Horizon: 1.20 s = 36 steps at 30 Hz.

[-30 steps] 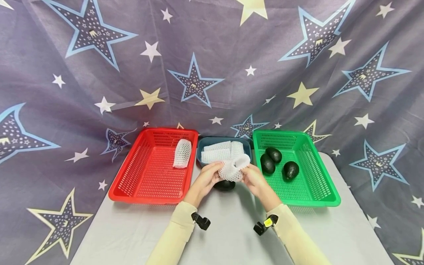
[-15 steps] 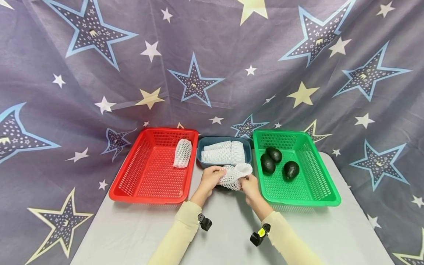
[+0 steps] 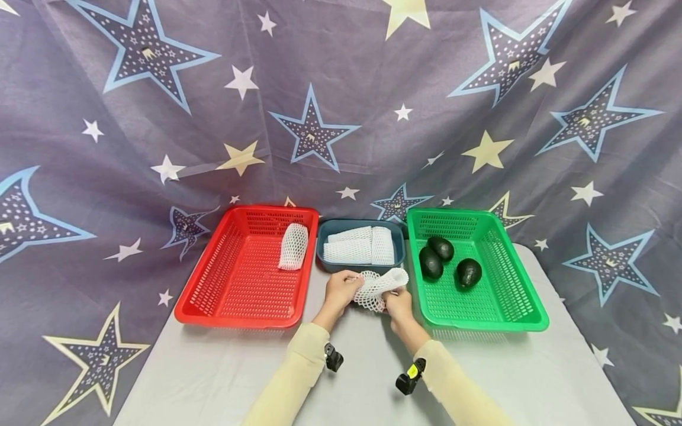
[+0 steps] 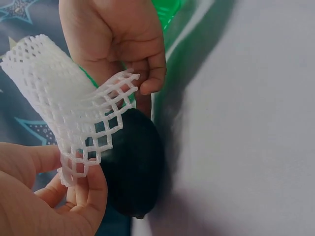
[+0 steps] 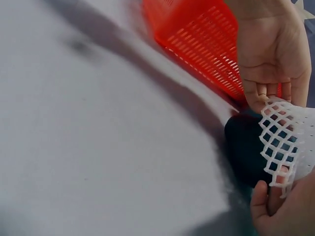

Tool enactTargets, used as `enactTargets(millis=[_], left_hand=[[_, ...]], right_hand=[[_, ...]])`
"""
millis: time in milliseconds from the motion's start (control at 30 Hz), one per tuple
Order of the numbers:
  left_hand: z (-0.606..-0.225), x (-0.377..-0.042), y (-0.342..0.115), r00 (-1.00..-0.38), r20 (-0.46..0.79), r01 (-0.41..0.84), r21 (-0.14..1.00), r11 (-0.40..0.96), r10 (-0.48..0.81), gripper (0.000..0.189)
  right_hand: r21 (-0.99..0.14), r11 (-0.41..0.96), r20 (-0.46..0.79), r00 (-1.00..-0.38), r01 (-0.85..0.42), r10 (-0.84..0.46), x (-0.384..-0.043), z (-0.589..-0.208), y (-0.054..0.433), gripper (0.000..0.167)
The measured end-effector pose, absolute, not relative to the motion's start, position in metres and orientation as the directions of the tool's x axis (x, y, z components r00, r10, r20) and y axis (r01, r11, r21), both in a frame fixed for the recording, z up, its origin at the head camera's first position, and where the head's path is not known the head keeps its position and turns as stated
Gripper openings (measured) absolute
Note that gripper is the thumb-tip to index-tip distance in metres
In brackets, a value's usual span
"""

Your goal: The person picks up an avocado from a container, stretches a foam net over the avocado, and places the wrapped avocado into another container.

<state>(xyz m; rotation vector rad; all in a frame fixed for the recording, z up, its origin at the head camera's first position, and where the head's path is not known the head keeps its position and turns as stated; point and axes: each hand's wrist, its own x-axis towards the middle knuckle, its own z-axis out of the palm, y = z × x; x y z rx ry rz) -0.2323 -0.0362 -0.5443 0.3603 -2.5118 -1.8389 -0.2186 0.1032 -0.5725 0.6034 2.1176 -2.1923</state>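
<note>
Between both hands a white foam net sleeve (image 3: 373, 289) is stretched at its mouth. My left hand (image 3: 341, 291) pinches one side of the mouth, and my right hand (image 3: 398, 303) pinches the opposite side. In the left wrist view the left hand (image 4: 54, 196) is at the lower left and the right hand (image 4: 118, 44) at the top. A dark avocado (image 4: 135, 167) lies on the table right beside the spread net edge, which overlaps it in this view. The right wrist view shows the same avocado (image 5: 243, 147) partly hidden behind the net (image 5: 283, 142).
A red basket (image 3: 234, 322) on the left holds one net-wrapped fruit (image 3: 293, 246). A small blue bin (image 3: 399, 251) behind the hands holds several white net sleeves (image 3: 348, 251). The green basket (image 3: 495, 325) on the right holds three avocados (image 3: 468, 274). A starry curtain hangs behind.
Both hands have lowered the net sleeve toward the body, down over the avocado, which is now mostly hidden in the head view. The sleeve's mouth is spread wider.
</note>
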Motion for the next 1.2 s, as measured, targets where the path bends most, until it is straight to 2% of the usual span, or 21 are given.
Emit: enactTargets(millis=[267, 433, 833, 1000, 1100, 1200], left_hand=[[-0.55, -0.231, -0.038, -0.969, -0.131, -0.186, 0.944, 0.274, -0.209, 0.013], [-0.555, -0.231, -0.04, -0.965, -0.13, -0.187, 0.952, 0.245, -0.229, 0.014], [-0.57, -0.232, -0.049, -0.962, -0.162, -0.195, 0.971, 0.136, -0.221, 0.018], [-0.571, -0.23, -0.053, -0.952, -0.183, -0.216, 0.969, 0.117, -0.245, 0.02], [-0.57, -0.229, -0.056, -0.951, -0.193, -0.219, 0.972, 0.085, -0.241, 0.023], [-0.567, -0.228, -0.058, -0.956, -0.218, -0.223, 0.975, 0.007, -0.196, 0.027]], right_hand=[[-0.944, -0.075, -0.33, -0.914, 0.322, 0.237, -0.215, -0.576, 0.101, 0.017], [-0.933, -0.128, -0.358, -0.91, 0.337, 0.21, -0.216, -0.576, 0.099, 0.011], [-0.93, -0.185, -0.351, -0.917, 0.318, 0.188, -0.214, -0.576, 0.092, 0.024], [-0.925, -0.225, -0.35, -0.918, 0.307, 0.186, -0.214, -0.574, 0.089, 0.006], [-0.93, -0.226, -0.335, -0.923, 0.29, 0.191, -0.214, -0.57, 0.088, 0.018], [-0.941, -0.201, -0.313, -0.925, 0.271, 0.217, -0.215, -0.563, 0.089, 0.018]])
